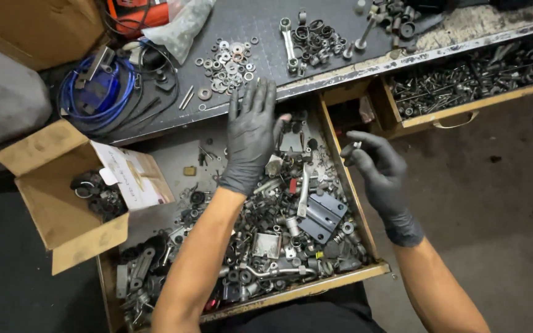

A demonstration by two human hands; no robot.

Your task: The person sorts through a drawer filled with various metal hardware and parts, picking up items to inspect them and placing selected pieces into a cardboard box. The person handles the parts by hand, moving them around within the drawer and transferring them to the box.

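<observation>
Head view: open drawer (347, 185) holds metal parts (279, 228); cardboard box (50, 203) holds black rings (97, 194).

Dark worktop (266, 55): washers (229, 61) scattered mid, black rings (316, 40) beside long wrench (289, 43), blue cable coil (97, 92) left. Open wooden drawer (340, 277) below, heaped with metal parts (279, 234).

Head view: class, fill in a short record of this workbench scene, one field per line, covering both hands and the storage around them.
Left hand: gloved, spread flat above the open drawer of mixed metal parts
Right hand: gloved, pinching a small metal piece beside the drawer
Benchtop: pile of washers, dark rings
Left of drawer: open cardboard box
Right: second drawer of hardware
</observation>
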